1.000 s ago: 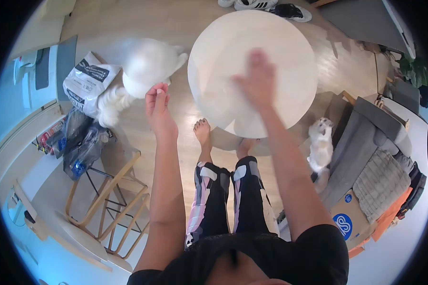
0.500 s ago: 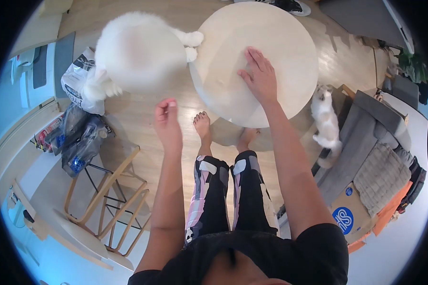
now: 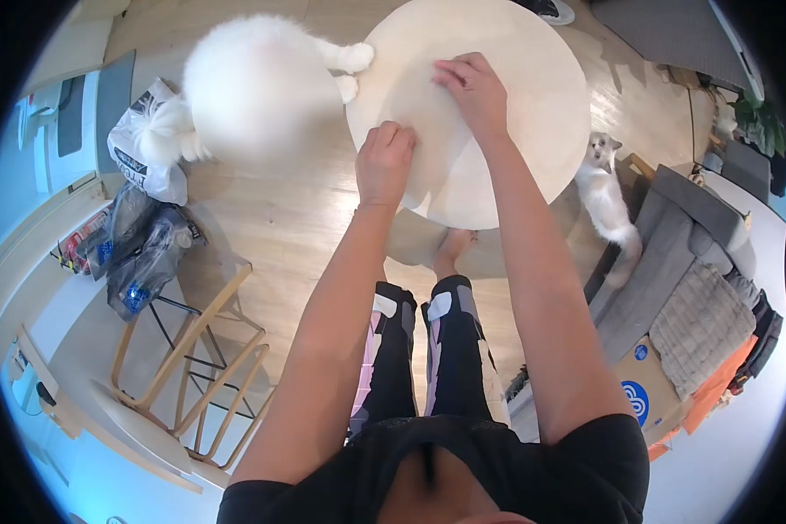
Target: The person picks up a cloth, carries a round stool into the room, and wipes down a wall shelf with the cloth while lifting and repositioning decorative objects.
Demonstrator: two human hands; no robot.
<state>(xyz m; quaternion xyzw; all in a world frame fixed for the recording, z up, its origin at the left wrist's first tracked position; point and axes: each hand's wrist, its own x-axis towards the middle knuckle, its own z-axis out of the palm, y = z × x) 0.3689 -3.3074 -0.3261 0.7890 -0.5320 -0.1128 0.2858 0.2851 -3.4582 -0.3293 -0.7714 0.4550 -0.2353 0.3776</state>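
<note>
The right hand is above the round tabletop, with its thumb and fingers bent close together; whether something thin is pinched between them, I cannot tell. The left hand is over the left part of this same tabletop, nearer to the body. Its fingers are curled and lie side by side, but I cannot see if they touch the surface or hold anything.

The tabletop is in front of the person, above the wooden floor. At its left rim, a white fluffy animal has its paws against or just beside the edge. In my judgement, this is the main risk: if the animal pushes or jumps, it could bump the left hand or shake the tabletop. The white-and-grey cat, on the floor at right, could also be stepped on if the person moves sideways without looking.
</note>
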